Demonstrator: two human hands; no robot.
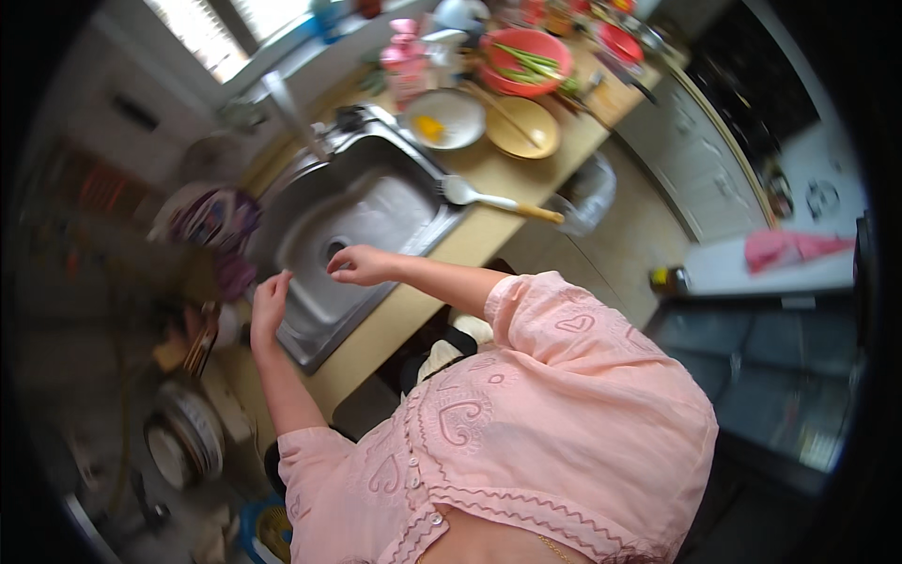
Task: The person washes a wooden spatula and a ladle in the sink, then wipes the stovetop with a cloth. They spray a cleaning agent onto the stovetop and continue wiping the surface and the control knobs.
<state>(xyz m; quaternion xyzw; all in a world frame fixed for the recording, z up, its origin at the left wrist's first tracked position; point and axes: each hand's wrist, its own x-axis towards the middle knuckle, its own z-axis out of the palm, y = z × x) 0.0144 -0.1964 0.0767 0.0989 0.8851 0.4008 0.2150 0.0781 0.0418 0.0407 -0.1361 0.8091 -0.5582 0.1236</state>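
Sink (376,205), steel, set in the table (404,321) ahead: looks rigid, fixed, probably slick if wet; its edge the likeliest hold. Right hand (364,266) over it, fingers loosely bent, seemingly empty; left hand (270,299) by its left edge, curled, grip unclear. Far right: red basin (495,77), green stalks (523,64); white bowl (462,115), yellow patch (428,129); yellow bowl (512,139), stick (505,117) across.

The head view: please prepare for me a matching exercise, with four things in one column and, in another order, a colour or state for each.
1. Sink
2. Large red bowl
3. Yellow bowl
4. Brush

A. has a long stick lying across it
B. white head, yellowish handle end
C. grey metal
D. holds green vegetables

Right pairs: 1-C, 2-D, 3-A, 4-B.
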